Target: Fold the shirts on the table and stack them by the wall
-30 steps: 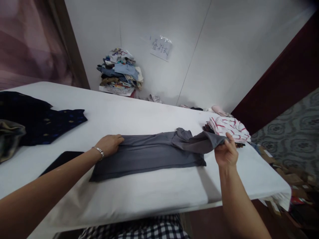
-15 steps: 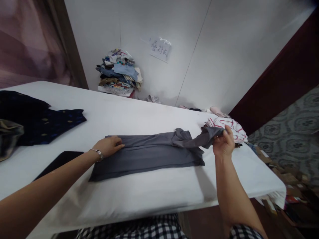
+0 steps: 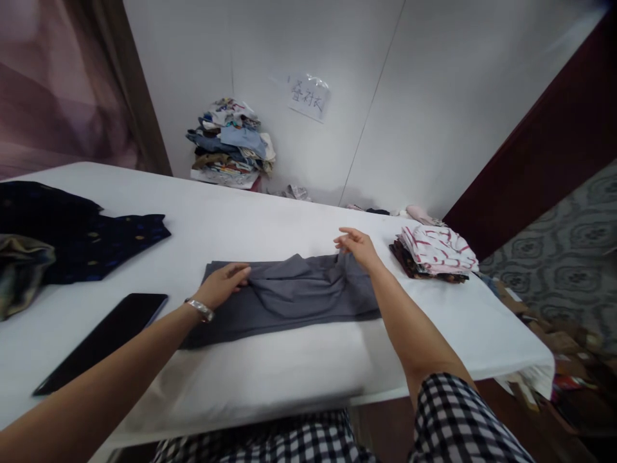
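A dark grey shirt [image 3: 299, 299] lies folded into a long strip across the white-covered table, with loose creases along its upper layer. At the strip's left end, my left hand [image 3: 222, 284] is closed on the cloth, thumb and fingers together at its upper edge. Over the far right part of the shirt is my right hand [image 3: 357, 247]. Its fingers are bent, and a raised bit of grey cloth runs up to them; the thumb side is partly hidden.
A black tablet-like slab [image 3: 103, 341] lies at the left, below a dark patterned garment [image 3: 106, 247]. Folded clothes [image 3: 436, 251] are stacked at the right. Behind the table rises a tall clothes pile [image 3: 234, 145]. The table's front edge [image 3: 289, 411] is close to my body.
My right hand has swung left and inward from beyond the shirt's right end, bringing the stretched-out sleeve back over the strip. My left hand has shifted slightly right.
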Available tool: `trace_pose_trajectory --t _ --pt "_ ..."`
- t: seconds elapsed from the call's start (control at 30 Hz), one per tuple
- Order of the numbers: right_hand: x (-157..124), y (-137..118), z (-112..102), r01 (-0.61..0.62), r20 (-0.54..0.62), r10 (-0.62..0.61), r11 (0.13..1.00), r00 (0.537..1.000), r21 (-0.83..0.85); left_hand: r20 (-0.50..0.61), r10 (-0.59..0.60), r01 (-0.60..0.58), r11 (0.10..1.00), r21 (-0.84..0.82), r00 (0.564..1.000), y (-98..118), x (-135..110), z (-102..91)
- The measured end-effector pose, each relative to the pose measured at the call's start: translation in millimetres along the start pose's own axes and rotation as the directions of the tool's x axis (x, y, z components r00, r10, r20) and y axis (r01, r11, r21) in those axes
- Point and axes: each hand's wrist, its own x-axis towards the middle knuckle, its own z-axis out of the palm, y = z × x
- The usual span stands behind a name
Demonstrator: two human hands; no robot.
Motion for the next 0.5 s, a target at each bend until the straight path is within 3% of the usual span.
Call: trace_pose_trajectory --t 0.13,0.27,0.37,0.5 --pt "-11 48 -25 -0.098 -0.114 0.073 0.968 0.991 -0.233 -0.05 0.141 -0.12 0.95 0.289 0.989 -1 4 3.3" --pt "-18 65 -31 0.036 0.036 -0.021 0.866 0.999 -0.499 0.055 0.278 -0.27 0.838 0.474 0.959 19 16 24.1" --pt "-13 68 -25 0.145 0.184 -0.045 0.803 0.982 -0.578 0.107 0.213 -0.234 0.776 0.585 0.971 33 27 46.5" --pt "-4 70 -19 0.154 0.241 -0.026 0.834 0.97 -0.53 0.091 0.134 -0.162 0.766 0.623 0.987 48 32 60.6"
